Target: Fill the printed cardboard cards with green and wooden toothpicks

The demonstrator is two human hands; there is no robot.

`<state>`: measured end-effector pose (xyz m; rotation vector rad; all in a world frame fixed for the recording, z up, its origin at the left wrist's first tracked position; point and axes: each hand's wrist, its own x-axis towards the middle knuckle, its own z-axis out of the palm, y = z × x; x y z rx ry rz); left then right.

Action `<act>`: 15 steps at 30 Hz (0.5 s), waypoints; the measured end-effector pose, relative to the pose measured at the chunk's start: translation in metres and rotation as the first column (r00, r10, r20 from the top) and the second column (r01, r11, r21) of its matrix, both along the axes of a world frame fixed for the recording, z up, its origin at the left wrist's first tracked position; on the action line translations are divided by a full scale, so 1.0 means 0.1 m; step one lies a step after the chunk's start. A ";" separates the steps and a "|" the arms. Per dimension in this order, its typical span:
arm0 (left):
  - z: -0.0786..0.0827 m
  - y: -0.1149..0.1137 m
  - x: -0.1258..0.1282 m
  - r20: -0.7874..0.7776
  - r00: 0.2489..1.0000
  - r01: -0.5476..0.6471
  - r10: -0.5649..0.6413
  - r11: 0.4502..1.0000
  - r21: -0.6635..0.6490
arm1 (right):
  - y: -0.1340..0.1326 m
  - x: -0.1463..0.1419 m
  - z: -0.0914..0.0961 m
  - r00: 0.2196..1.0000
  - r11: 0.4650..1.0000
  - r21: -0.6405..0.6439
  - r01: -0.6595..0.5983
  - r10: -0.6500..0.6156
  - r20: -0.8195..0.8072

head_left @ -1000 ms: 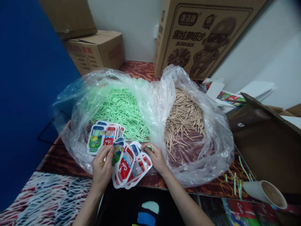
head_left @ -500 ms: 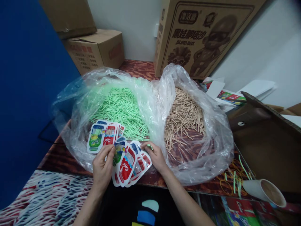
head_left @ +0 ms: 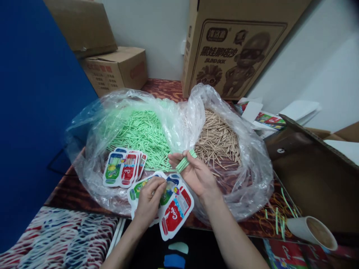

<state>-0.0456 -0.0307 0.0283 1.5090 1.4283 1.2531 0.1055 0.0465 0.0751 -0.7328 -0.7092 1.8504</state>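
Note:
My left hand (head_left: 148,203) pinches the top of a Sprite-and-Cola printed packet (head_left: 175,216), shaped like joined bottles. More such packets lie partly hidden beneath that hand. My right hand (head_left: 200,177) is turned palm up, a small bundle of short green sticks (head_left: 186,161) held between thumb and fingers, just above the packet. Behind my hands spreads a heap of green sticks (head_left: 143,134) on clear plastic, and to its right a heap of brown sticks (head_left: 218,138). A stack of packets (head_left: 112,170) with sticks showing in them rests at the left.
Crumpled clear plastic bags (head_left: 252,179) surround both heaps. Cardboard boxes stand behind, a small carton (head_left: 117,69) and a large printed box (head_left: 224,56). At right are an open cardboard box (head_left: 305,175), a paper cup (head_left: 301,228) and loose rubber bands (head_left: 266,226).
My right hand has moved up and turned over, showing the green bundle. My left hand has shifted right, and the packet under it now lies apart from the others. The view has tilted slightly.

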 end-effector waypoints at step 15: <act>-0.08 0.07 0.20 0.180 0.980 -0.085 0.083 0.996 0.005 | -0.41 0.42 0.03 0.568 0.912 0.275 -0.305 -0.057 0.821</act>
